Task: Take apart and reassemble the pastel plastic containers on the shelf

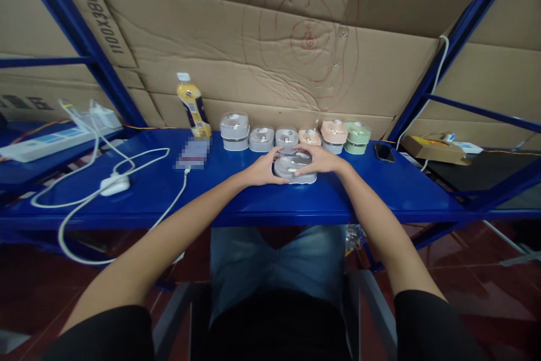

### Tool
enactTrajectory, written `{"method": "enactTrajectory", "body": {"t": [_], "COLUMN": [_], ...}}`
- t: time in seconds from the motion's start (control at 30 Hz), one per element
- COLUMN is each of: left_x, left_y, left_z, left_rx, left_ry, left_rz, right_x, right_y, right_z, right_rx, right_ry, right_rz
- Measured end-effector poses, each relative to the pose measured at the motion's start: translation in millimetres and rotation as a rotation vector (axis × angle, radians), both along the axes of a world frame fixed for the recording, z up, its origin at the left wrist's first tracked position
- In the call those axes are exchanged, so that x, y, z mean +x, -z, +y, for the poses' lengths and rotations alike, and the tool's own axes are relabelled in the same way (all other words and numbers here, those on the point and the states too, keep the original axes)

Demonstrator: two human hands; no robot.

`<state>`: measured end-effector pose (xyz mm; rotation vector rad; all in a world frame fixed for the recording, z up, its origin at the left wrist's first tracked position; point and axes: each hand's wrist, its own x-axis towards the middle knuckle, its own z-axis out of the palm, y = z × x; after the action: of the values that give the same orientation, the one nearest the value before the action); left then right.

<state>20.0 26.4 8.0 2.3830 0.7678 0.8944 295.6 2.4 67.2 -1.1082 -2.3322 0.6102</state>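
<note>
A grey lunch box (291, 166) with a clear lid rests on the blue shelf near its front edge. My left hand (265, 169) curves round its left side, thumb and fingers pressed to it. From the right, my right hand (320, 160) wraps over the lid and side, fingers reaching across the top. Part of the box is hidden by both hands. Just behind stand small grey boxes (262, 139) (287, 138) and a small peach box (310, 137). Taller two-tier boxes flank them: a grey one (235, 131), a peach one (333, 136) and a green one (357, 137).
A yellow bottle (194, 106) stands at the back left, near a blurred-out item (193, 153) with a cable. A white charger (115, 184), looped cables and a power strip (59, 138) lie left. On the right are a phone (384, 152) and an open carton (435, 150). Cardboard (203, 40) backs the shelf.
</note>
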Motion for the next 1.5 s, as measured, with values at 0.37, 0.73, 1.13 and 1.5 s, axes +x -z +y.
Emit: {"method": "enactTrajectory", "body": {"t": [0.37,0.73,1.13,1.5], "left_x": [-1,-41,10,6], "left_y": [-10.3,-28.4,-6.0,-7.4], "left_z": [-7,19,-14,-2], "left_rx": [0.174,0.106,0.032,0.071], "left_ry": [0.007,-0.136,-0.128,0.007], "left_rz": [0.117,0.042,-0.003,0.036], "right_x": [36,36,-8,-13], "right_y": [-8.2,-12.1,4.3,18.0], "right_z": [6,3,-2,9], "right_rx": [0.104,0.122,0.186,0.161], "right_ry": [0.411,0.336,0.007,-0.018], "right_rz": [0.173,0.055,0.011,-0.046]}}
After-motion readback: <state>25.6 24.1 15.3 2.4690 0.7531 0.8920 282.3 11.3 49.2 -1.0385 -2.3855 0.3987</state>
